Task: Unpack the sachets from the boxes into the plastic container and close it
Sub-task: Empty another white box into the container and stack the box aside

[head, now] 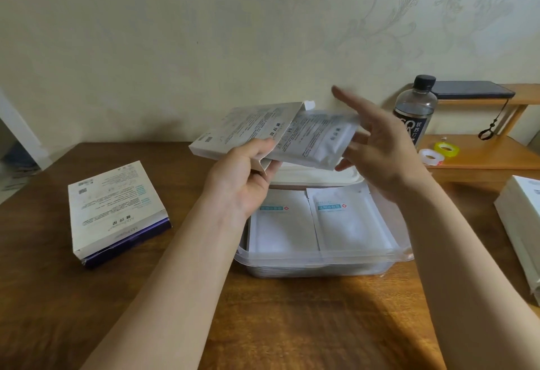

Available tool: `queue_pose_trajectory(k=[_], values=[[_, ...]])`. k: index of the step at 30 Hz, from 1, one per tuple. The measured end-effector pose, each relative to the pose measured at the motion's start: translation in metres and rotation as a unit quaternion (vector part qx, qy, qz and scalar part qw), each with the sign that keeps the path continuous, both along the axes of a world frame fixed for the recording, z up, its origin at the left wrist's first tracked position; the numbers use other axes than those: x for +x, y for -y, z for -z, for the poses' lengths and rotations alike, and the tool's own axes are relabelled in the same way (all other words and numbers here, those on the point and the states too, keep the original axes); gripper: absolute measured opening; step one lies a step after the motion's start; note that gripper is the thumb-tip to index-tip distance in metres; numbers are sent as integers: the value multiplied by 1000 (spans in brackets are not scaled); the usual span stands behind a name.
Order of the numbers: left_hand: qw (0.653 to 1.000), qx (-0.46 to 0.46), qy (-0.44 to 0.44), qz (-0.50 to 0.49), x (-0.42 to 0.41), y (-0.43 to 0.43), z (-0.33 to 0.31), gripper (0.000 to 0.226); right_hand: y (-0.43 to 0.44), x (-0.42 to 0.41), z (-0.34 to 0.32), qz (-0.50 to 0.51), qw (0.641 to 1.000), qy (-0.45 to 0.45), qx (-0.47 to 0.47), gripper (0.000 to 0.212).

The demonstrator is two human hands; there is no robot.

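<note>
My left hand point(248, 173) grips a white box point(242, 130) by its lower edge, held tilted above the clear plastic container point(318, 264). A stack of white sachets point(318, 141) sticks out of the box's open right end. My right hand point(377, 147) is at the stack's right end with fingers spread, thumb under it and fingers behind it. Inside the container lie white sachets side by side, one on the left point(280, 226) and one on the right point(347, 217). The container's white lid point(315, 175) lies just behind it.
Another white box over a purple one point(117, 211) lies at the left on the wooden table point(263, 325). A white stack point(523, 229) sits at the right edge. At the back right stand a water bottle point(415, 109), tape rolls point(438, 153) and a wooden shelf point(482, 150) with a phone.
</note>
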State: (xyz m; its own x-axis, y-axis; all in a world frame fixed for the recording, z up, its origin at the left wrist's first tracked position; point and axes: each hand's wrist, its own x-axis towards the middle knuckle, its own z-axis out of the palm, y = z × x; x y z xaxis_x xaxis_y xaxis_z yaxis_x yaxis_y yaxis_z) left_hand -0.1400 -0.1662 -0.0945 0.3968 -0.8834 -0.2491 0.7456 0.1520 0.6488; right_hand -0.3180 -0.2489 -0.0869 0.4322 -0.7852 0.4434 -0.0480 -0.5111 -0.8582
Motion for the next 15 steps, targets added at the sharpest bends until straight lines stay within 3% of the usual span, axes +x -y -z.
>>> queue_pose_trajectory(k=[4, 7, 10, 15], values=[[1000, 4, -10, -9, 5, 1, 0, 19, 1, -1, -3, 24, 995, 20, -94, 36], [999, -21, -25, -43, 16, 2, 0, 26, -2, -8, -9, -10, 992, 128, -15, 13], [995, -46, -27, -79, 23, 3, 2, 43, -1, -10, -14, -17, 982, 175, 74, 19], [993, -50, -16, -102, 21, -1, 0, 30, -1, -1, -5, -26, 977, 87, 193, 4]])
